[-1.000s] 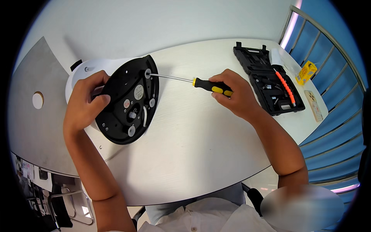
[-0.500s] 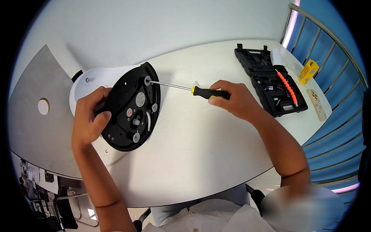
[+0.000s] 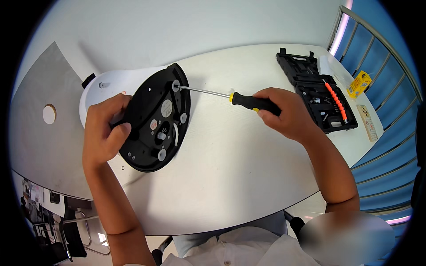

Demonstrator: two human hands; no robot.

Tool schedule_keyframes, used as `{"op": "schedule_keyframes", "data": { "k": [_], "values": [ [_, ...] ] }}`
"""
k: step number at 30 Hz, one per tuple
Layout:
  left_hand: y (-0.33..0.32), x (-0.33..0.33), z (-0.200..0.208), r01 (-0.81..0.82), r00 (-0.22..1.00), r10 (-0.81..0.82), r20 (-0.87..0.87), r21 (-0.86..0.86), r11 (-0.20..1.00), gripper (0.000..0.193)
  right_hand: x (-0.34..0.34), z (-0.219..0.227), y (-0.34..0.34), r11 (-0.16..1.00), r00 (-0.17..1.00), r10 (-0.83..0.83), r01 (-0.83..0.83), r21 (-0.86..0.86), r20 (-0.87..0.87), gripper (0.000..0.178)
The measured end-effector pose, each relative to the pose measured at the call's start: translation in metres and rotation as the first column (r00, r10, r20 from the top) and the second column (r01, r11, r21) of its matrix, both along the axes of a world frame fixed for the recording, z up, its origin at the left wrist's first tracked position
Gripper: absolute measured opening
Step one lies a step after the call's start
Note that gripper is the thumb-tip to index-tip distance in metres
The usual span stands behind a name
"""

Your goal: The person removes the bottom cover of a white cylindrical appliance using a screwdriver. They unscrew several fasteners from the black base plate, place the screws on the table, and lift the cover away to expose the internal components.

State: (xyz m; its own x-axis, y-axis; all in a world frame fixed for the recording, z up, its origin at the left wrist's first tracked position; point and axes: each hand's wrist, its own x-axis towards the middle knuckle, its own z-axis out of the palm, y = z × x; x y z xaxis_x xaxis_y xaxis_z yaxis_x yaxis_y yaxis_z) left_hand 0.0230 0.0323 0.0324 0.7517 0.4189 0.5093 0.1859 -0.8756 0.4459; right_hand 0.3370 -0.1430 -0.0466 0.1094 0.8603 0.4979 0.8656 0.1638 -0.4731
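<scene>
My left hand (image 3: 105, 133) grips the left edge of a black rounded base plate (image 3: 141, 111), thumb over its face and fingers behind. The plate is tilted up, with pale round feet, two round stickers and screws on its underside. My right hand (image 3: 290, 116) is closed round the black and yellow handle of a screwdriver (image 3: 208, 92), held nearly level. Its shaft reaches left to the upper round foot (image 3: 176, 85); the exact tip contact is too small to tell. Behind the plate lies a white smooth housing (image 3: 117, 80), partly hidden by it and my left hand.
An open black tool case (image 3: 317, 91) lies at the right with an orange flexible shaft (image 3: 336, 102) across it. Beyond are a yellow box (image 3: 359, 84) and a beige slab (image 3: 367, 123). A grey panel (image 3: 46, 146) borders the white table (image 3: 222, 177) at left; metal railings (image 3: 390, 146) run along the right.
My right hand and the screwdriver handle have shifted right, with the fingers more wrapped round the handle. The whole view has moved slightly. My left hand keeps its hold on the plate.
</scene>
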Motion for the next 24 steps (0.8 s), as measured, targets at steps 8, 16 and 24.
{"op": "schedule_keyframes", "data": {
  "k": [8, 16, 24],
  "values": [
    [-0.001, 0.001, -0.002, 0.068, 0.995, -0.065, 0.081, -0.037, 0.997, 0.041, 0.000, 0.012, -0.001, 0.949, 0.903, -0.113, -0.026, -0.315, -0.414, 0.025],
    [-0.001, 0.000, -0.001, 0.117, 0.992, -0.118, 0.053, 0.020, 0.993, 0.039, 0.012, 0.029, -0.006, 0.787, 0.748, -0.233, -0.231, -0.572, -0.622, 0.019],
    [-0.002, 0.003, 0.002, 0.094, 0.995, -0.095, 0.039, 0.018, 0.995, 0.039, 0.008, 0.005, -0.002, 0.984, 0.902, -0.157, 0.109, 0.139, 0.402, 0.023]
  ]
}}
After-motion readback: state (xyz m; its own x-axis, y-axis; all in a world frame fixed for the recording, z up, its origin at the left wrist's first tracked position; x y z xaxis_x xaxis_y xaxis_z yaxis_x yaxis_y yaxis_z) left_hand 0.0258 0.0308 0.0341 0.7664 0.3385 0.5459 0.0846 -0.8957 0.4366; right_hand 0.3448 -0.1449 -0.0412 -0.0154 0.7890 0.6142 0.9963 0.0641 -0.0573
